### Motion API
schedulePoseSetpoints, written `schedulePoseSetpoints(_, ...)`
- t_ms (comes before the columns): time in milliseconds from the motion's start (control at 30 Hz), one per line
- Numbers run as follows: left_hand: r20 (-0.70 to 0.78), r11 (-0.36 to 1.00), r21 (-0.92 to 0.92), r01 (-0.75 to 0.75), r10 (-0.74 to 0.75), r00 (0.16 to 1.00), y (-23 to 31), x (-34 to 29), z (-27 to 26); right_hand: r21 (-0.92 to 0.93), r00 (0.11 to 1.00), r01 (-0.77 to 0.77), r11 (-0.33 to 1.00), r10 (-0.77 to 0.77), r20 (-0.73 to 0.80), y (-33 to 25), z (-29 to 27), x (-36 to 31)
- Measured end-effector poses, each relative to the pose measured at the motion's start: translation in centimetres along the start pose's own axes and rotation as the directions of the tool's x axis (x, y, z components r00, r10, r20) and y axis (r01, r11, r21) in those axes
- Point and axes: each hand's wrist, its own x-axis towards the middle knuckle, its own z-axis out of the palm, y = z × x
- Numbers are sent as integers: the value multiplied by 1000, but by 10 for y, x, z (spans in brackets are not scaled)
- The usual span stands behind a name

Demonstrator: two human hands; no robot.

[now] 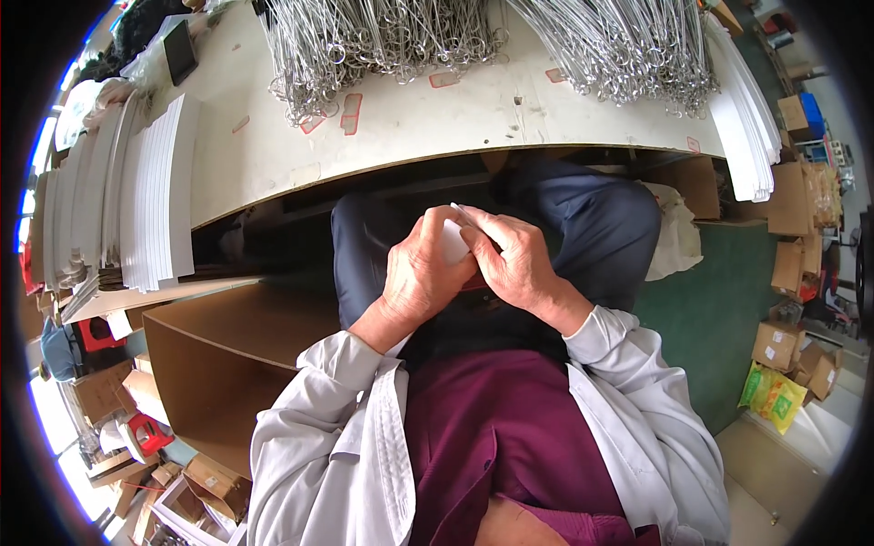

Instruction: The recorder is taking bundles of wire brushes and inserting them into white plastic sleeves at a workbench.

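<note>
Above my lap, just off the table's near edge, my two hands meet around a small white smooth piece. My left hand curls its fingers about the piece from the left. From the other side, my right hand presses its thumb and fingers against it near the top. The fingers cover most of the piece, so its kind and full shape cannot be made out.
Two heaps of thin metal rods with ring ends lie on the white table. Flat white stacks stand at its left and right ends. An open cardboard box sits by my left side.
</note>
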Motion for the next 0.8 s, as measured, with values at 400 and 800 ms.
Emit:
schedulePoseSetpoints(400, 27, 998, 40, 47, -48, 998, -4, -5, 2, 410, 930, -362, 837, 353, 99, -1, 13, -1)
schedulePoseSetpoints(800, -5, 987, 148, -60, 61, 998, -5, -13, -2, 421, 865, -495, 760, 477, 157, 5, 2, 9)
